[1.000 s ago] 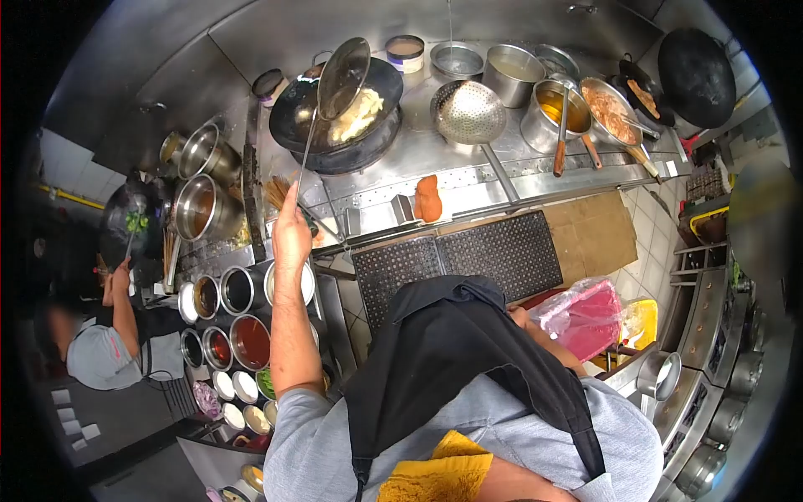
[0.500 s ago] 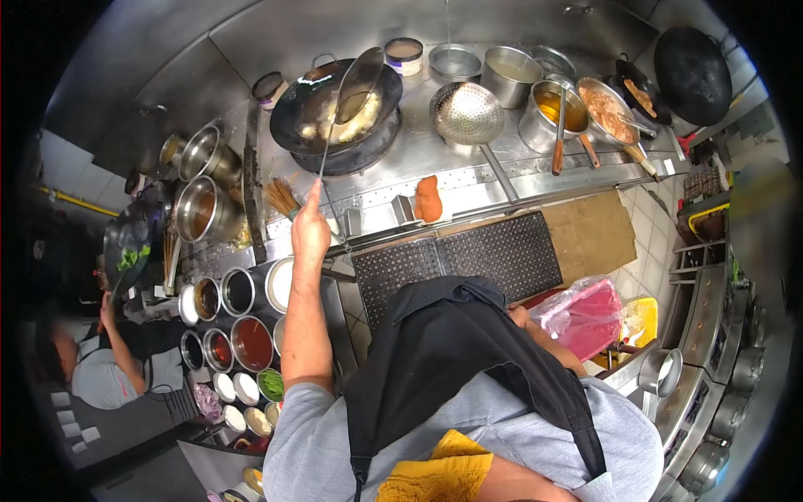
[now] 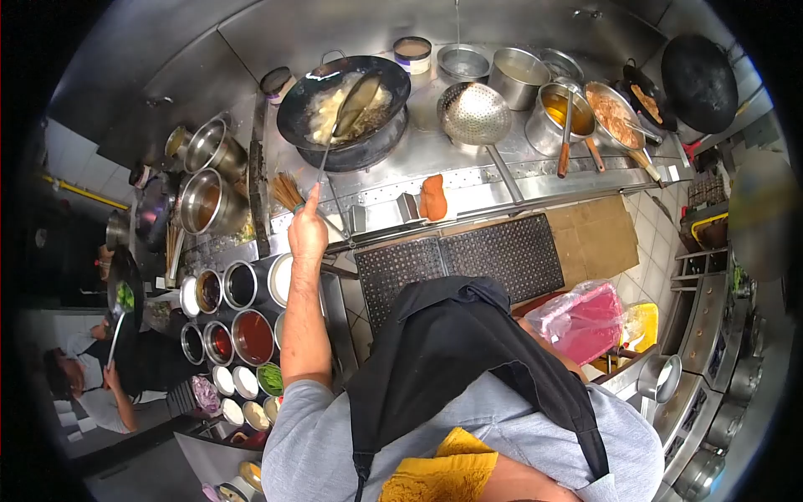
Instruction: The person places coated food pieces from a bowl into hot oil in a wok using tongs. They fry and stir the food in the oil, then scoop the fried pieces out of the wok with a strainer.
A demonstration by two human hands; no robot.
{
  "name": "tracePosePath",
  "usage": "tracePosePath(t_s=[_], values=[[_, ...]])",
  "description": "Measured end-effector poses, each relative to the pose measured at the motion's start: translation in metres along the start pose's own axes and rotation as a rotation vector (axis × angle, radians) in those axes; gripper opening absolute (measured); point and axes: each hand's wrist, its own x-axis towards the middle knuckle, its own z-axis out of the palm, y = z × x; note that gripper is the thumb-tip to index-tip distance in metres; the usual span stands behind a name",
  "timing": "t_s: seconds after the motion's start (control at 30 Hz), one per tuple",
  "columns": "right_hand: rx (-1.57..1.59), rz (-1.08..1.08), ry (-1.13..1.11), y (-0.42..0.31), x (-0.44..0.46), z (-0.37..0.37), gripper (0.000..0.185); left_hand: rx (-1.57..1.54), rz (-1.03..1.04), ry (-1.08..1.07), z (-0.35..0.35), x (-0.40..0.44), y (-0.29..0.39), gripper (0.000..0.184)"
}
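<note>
My left hand [image 3: 308,233] is closed around the long handle of a mesh skimmer [image 3: 358,102], index finger stretched along it. The skimmer's round head is down in a black wok [image 3: 293,124] on a burner, over pale pieces [image 3: 324,113] in bubbling oil. Only part of my right forearm [image 3: 554,345] shows beside the black apron [image 3: 452,351]; the right hand itself is hidden behind the cloth. A bamboo brush [image 3: 286,191] lies close to my left hand, on the counter edge.
A perforated ladle [image 3: 475,115] rests right of the wok. Pots, including one of yellow liquid [image 3: 556,105], line the counter behind. Sauce tubs [image 3: 253,337] stand at my left. A pink bin [image 3: 585,322] is at my right. Another person [image 3: 109,389] holds a wok at far left.
The skimmer's head has gone down from above the wok into its oil. My right hand has slipped out of sight behind the apron. The other person has lowered a wok.
</note>
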Motion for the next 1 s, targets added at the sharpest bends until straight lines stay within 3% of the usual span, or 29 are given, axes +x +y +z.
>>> tracePosePath(t_s=[0.1,0.2,0.33,0.4,0.5,0.63,0.7,0.8,0.87,0.93,1.0], values=[[0.440,0.446,0.052,-0.105,-0.047,-0.112,0.037,0.038,-0.076,-0.013,0.004,0.004,-0.001,0.064],[0.519,0.561,-0.035,-0.095,-0.033,-0.116,0.037,-0.007,-0.191,-0.070,-0.002,0.030,0.000,0.066],[0.441,0.539,0.108,-0.116,-0.033,-0.126,0.037,0.042,-0.125,-0.005,0.000,0.042,0.007,0.067],[0.347,0.454,0.029,-0.117,-0.032,-0.125,0.039,0.116,-0.177,-0.094,0.013,0.055,-0.005,0.068],[0.396,0.384,-0.076,-0.146,-0.046,-0.156,0.041,0.071,-0.197,-0.061,0.010,0.076,-0.011,0.070],[0.481,0.376,-0.117,-0.075,-0.030,-0.082,0.040,0.115,-0.189,-0.020,0.015,0.091,-0.016,0.069],[0.664,0.329,-0.031,-0.055,-0.028,-0.057,0.040,0.122,-0.228,-0.086,0.020,0.103,-0.030,0.069],[0.526,0.346,0.042,-0.106,-0.059,-0.107,0.041,0.108,-0.287,-0.137,-0.002,0.106,-0.012,0.068],[0.489,0.382,-0.016,-0.104,-0.053,-0.112,0.043,0.093,-0.302,-0.131,-0.006,0.106,-0.008,0.068],[0.455,0.418,-0.080,-0.077,-0.043,-0.081,0.045,0.097,-0.312,-0.066,0.008,0.106,-0.020,0.053],[0.557,0.531,0.000,-0.045,-0.024,-0.038,0.050,0.086,-0.316,-0.093,0.006,0.108,-0.020,0.058]])
